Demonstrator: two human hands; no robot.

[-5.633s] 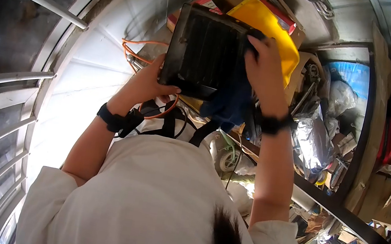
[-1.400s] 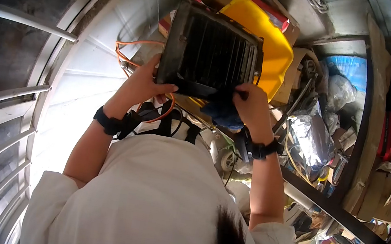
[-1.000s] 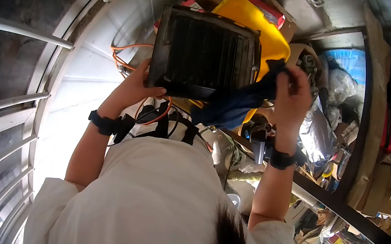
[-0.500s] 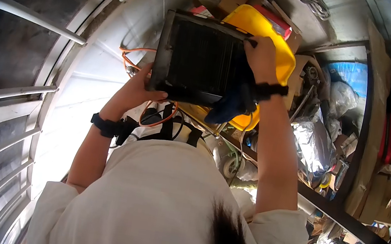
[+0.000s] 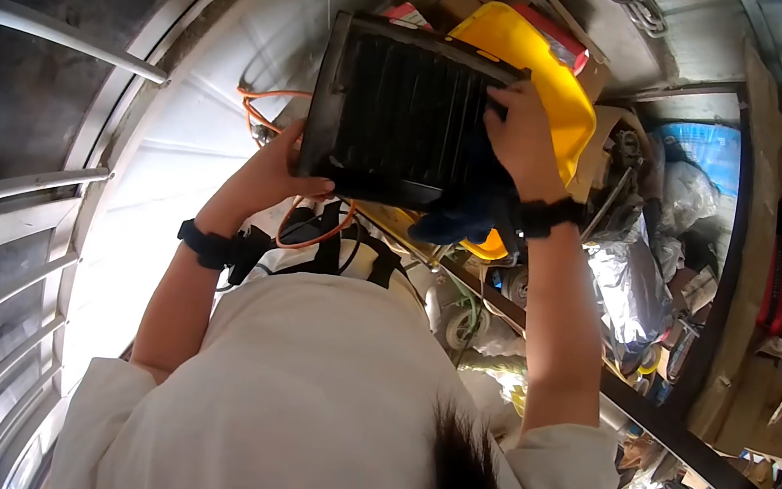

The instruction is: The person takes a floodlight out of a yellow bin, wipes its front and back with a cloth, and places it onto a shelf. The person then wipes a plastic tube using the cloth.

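A black rectangular case (image 5: 386, 107) with a ribbed face is tilted up in front of me. Its lower left corner is gripped by my left hand (image 5: 272, 176), the thumb lying over the front edge and the other fingers partly hidden behind. At the right side, my right hand (image 5: 525, 138) has its fingers bent against the ribbed face near the upper right corner. A dark blue cloth (image 5: 464, 217) is bunched under that hand and hangs past the lower right corner. How the fingers hold the cloth is partly hidden.
A yellow plastic tub (image 5: 556, 118) stands behind the case. Right of it, a shelf holds crumpled silver foil wrap (image 5: 623, 279) and clear plastic bags (image 5: 689, 198). An orange cable (image 5: 265, 109) loops at the left, beside white window bars (image 5: 68, 39).
My right hand has shifted slightly down and right from the upper edge onto the ribbed face, its fingers less tightly curled. My left hand keeps its hold on the case.
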